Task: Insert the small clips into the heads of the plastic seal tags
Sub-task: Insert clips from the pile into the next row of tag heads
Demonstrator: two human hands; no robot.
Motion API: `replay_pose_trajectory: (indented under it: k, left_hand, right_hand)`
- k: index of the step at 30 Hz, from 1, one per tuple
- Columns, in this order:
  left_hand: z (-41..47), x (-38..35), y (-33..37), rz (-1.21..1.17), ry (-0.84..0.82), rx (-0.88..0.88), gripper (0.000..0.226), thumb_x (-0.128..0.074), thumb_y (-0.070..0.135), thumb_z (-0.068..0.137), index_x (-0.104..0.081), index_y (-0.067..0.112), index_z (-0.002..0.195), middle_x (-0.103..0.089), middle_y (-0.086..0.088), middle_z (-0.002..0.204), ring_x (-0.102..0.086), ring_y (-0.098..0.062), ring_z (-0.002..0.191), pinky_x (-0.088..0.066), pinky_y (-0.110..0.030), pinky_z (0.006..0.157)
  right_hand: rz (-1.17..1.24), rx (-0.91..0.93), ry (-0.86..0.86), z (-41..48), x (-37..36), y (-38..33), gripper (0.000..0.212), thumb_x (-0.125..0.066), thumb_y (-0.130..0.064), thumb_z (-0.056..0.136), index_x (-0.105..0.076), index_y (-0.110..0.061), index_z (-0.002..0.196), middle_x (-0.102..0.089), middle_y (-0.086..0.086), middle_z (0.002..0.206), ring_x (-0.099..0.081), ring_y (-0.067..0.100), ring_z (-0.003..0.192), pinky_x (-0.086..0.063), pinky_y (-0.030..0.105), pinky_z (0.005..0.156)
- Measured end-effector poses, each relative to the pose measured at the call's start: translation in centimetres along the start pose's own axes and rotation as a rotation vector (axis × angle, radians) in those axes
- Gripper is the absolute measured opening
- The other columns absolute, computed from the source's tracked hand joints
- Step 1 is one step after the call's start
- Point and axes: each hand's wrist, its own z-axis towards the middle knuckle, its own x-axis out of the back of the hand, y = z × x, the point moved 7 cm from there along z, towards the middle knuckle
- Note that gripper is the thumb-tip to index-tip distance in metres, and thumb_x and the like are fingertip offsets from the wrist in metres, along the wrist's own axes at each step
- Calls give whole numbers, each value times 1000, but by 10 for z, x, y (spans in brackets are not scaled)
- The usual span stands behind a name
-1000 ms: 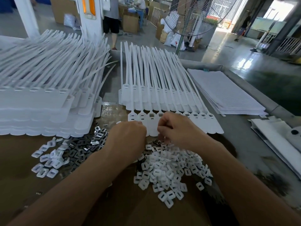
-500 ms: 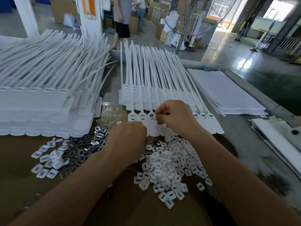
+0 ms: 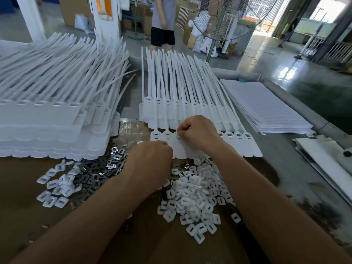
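White tags [image 3: 235,144] lie in a row on cardboard [image 3: 171,246], straps running away from you. Head view: your right hand [image 3: 198,134] is the nearer to the work, thumb and forefinger pinched on the third head [image 3: 178,135] from the left; whether a clip sits between them is hidden. Your left hand [image 3: 150,164] rests curled, knuckles up, at the row's near edge; what it grips cannot be told. Clips [image 3: 192,199] lie heaped just below both hands. Beyond: stack [image 3: 47,126] left, sheets [image 3: 266,107] right, fan [image 3: 228,20], concrete floor [image 3: 285,60].
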Motion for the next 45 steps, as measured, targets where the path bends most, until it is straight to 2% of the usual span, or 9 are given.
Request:
replay_pose_trajectory:
  k: [4, 10, 13, 20, 29, 34, 37, 40, 45]
  left_hand:
    - [-1, 1, 0, 6, 10, -5, 26, -43, 12, 88, -61, 15, 106, -61, 1, 106, -61, -17, 92, -46, -28, 78]
    - [-1, 0, 0, 0, 2, -4, 27, -44, 11, 87, -62, 15, 106, -61, 2, 108, -61, -16, 92, -49, -27, 78]
    - [-1, 1, 1, -5, 2, -5, 27, -43, 11, 86, -62, 16, 105, -61, 2, 108, -60, -16, 93, -48, -26, 76]
    - [-1, 1, 1, -20, 4, -6, 26, -44, 10, 86, -63, 16, 104, -61, 3, 107, -60, -15, 92, -48, -25, 76]
    - [0, 1, 0, -16, 14, 8, 30, -44, 9, 86, -61, 16, 109, -61, 2, 111, -60, -17, 95, -49, -27, 78]
    - [0, 0, -1, -36, 37, 5, 29, -44, 10, 86, -61, 16, 108, -61, 2, 109, -61, -16, 93, -49, -26, 76]
    - [0, -1, -1, -44, 43, -5, 25, -43, 8, 86, -62, 15, 101, -61, 3, 104, -61, -15, 87, -46, -24, 70]
    - [0, -3, -2, -55, 36, -22, 23, -43, 5, 83, -61, 15, 93, -59, 4, 99, -59, -13, 85, -46, -22, 68]
    - [0, -3, -2, -69, 44, -25, 26, -42, 3, 81, -61, 15, 95, -59, 4, 99, -60, -13, 86, -41, -21, 67]
  right_hand:
    - [-48, 13, 3, -3, -1, -4, 17, -57, -11, 85, -54, -24, 75, -53, -9, 83, -52, 11, 87, -42, 28, 72]
    - [-96, 14, 5, -2, 0, -9, 27, -54, -6, 83, -48, -25, 66, -58, -7, 87, -56, 15, 94, -44, 29, 72]
    - [-63, -12, 24, 0, 1, -7, 20, -58, -7, 82, -52, -24, 73, -62, -4, 92, -57, 15, 92, -46, 29, 72]
    - [-28, -72, 13, 11, 1, -3, 16, -62, -8, 80, -55, -22, 82, -52, -10, 79, -52, 13, 85, -45, 29, 70]
    - [18, 25, 45, 2, 1, 2, 19, -62, -15, 83, -51, -27, 72, -48, -17, 72, -49, 5, 78, -32, 12, 56]
    - [105, 83, 5, -18, 13, 2, 11, -66, -20, 83, -58, -27, 87, -52, -22, 77, -48, -10, 72, -33, 0, 56]
    - [87, 95, -95, -37, 20, 4, 13, -68, -20, 82, -60, -29, 82, -58, -20, 77, -55, -7, 76, -40, 7, 66]
    - [39, 43, -226, -53, 18, 10, 13, -70, -21, 80, -63, -31, 77, -63, -14, 76, -62, 3, 74, -50, 17, 67]
    - [3, 47, -258, -60, 13, 12, 14, -72, -18, 78, -64, -29, 75, -62, -10, 73, -55, 0, 66, -42, 12, 61]
